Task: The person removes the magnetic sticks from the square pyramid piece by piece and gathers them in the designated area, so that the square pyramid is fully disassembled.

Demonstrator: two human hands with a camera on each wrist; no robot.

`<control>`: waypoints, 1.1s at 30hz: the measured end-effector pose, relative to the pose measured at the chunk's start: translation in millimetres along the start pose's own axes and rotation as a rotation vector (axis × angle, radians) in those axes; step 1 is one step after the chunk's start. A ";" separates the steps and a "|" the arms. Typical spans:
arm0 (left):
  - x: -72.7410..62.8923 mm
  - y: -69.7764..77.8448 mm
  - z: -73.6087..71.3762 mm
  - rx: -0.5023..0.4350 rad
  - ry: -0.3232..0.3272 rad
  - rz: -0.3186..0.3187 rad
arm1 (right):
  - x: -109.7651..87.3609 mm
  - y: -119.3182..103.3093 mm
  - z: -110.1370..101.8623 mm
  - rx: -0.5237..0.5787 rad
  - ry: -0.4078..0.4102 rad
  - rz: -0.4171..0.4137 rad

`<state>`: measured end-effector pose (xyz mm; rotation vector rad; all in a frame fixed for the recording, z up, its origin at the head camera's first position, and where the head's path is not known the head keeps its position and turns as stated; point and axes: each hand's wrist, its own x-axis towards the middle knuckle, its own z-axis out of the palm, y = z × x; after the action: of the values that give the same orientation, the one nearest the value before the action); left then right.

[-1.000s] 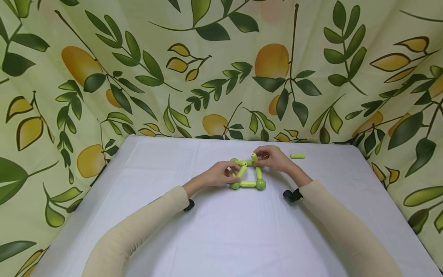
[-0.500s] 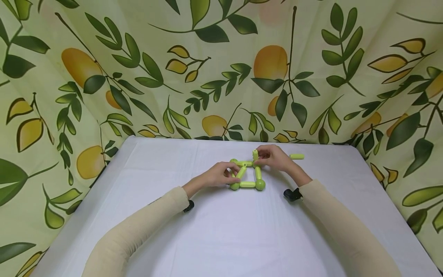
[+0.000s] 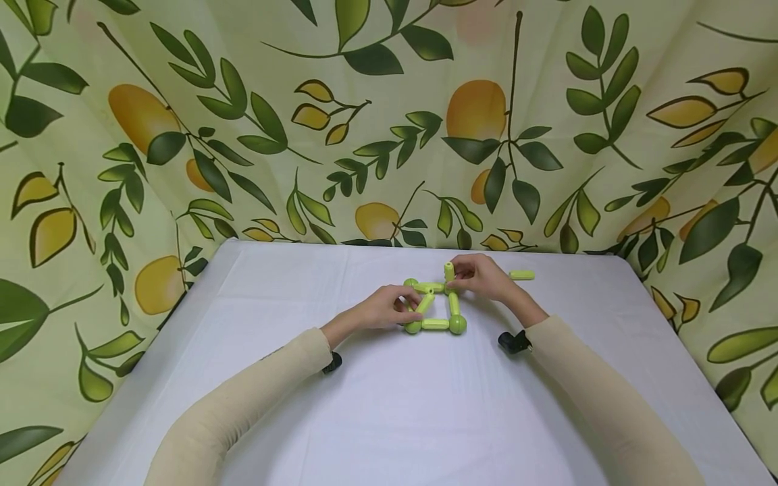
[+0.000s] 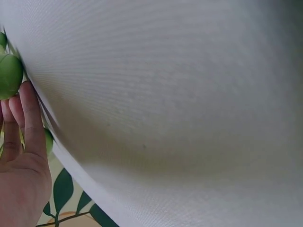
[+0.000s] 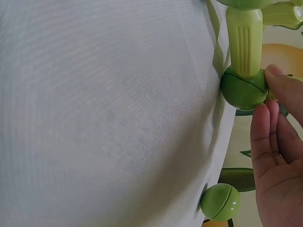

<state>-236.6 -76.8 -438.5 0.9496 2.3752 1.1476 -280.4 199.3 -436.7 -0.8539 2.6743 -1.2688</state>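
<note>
A square of light green rods and darker green balls lies on the table, with a front rod [image 3: 435, 324] and a front right ball [image 3: 458, 324]. My left hand [image 3: 384, 307] is at the front left corner, thumb and fingers around a rod [image 3: 427, 302] rising from the ball there. At the back right corner, my right hand [image 3: 480, 275] pinches the base of an upright rod [image 3: 449, 272]. The right wrist view shows its thumb and fingertips close against the corner ball [image 5: 244, 89]. Fingers of the left hand reach beside a ball [image 4: 9, 75] in the left wrist view.
A loose rod [image 3: 521, 275] lies on the white cloth [image 3: 389, 405] right of the right hand. In the right wrist view a separate ball [image 5: 220, 202] sits near the hand. A leaf-and-fruit patterned curtain [image 3: 377, 135] hangs behind the table and along its sides.
The rod in my right hand has gone from tilted to upright over the back right corner. My left hand has stayed at the front left rod.
</note>
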 end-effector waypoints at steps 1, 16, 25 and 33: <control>0.2 0.0 0.1 0.001 0.000 -0.004 | -0.1 0.1 0.2 0.001 0.000 0.000; 0.0 1.3 0.1 0.013 0.007 -0.011 | -1.2 -0.9 2.7 -0.002 0.034 -0.015; 0.7 3.5 0.2 0.026 0.014 -0.015 | -3.7 4.9 1.1 0.014 0.052 -0.026; 0.6 3.8 0.4 0.020 0.006 -0.006 | -11.9 11.2 -5.2 0.064 0.031 -0.020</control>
<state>-235.2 -74.5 -435.8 0.9459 2.3973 1.1278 -277.0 214.6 -443.5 -0.8621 2.6395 -1.3753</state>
